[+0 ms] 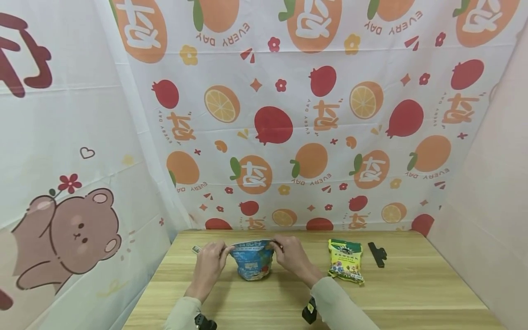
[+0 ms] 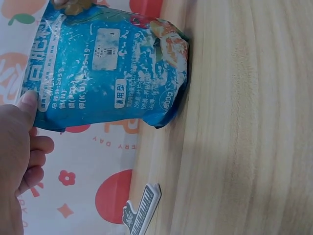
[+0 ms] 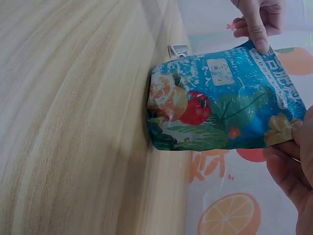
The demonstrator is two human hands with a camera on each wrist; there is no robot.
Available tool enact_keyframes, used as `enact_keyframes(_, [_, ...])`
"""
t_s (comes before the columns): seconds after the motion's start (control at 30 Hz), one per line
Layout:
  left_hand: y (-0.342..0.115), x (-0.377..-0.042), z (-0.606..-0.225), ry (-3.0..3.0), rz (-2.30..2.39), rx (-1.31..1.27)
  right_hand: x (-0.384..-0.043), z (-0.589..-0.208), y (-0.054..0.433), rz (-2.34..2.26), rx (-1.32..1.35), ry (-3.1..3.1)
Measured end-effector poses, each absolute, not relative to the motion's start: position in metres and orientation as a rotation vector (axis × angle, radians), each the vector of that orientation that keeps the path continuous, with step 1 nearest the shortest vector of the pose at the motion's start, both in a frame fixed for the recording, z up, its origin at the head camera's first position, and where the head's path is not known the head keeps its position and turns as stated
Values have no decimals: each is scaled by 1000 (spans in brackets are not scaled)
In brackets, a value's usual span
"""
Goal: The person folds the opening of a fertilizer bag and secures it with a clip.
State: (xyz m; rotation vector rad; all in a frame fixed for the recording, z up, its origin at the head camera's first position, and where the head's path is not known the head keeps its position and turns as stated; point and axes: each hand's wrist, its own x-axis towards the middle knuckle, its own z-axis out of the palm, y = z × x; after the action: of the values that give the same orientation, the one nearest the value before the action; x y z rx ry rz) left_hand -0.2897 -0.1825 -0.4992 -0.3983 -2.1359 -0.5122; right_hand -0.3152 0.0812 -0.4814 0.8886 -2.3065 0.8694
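Observation:
A blue fertilizer bag [image 1: 252, 264] stands upright on the wooden table, its base resting on the tabletop. My left hand [image 1: 209, 261] pinches its top left corner between thumb and fingers. At the opposite top corner, my right hand [image 1: 292, 255] pinches the edge, so the top is stretched between both hands. Seen from the left wrist, the bag's front [image 2: 98, 73] carries white print and a pale label. In the right wrist view, the bag [image 3: 220, 105] shows a tomato and leafy greens printed on its lower part.
A grey-and-white clip [image 2: 143, 209] lies behind my left hand, partly hidden in the head view. To the right lie a yellow-green packet [image 1: 346, 260] and a black clip [image 1: 377, 255]. A printed cloth [image 1: 272, 183] hangs at the table's back edge.

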Motion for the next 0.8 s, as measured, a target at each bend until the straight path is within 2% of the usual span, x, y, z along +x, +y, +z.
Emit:
enact_keyframes(0.43, [-181, -291, -502, -2110, -394, -445, -315, -484, 80, 980, 853, -2321])
enact_keyframes(0.8, [-171, -289, -491, -2119, -379, -477, -316, -490, 81, 1044, 856, -2277])
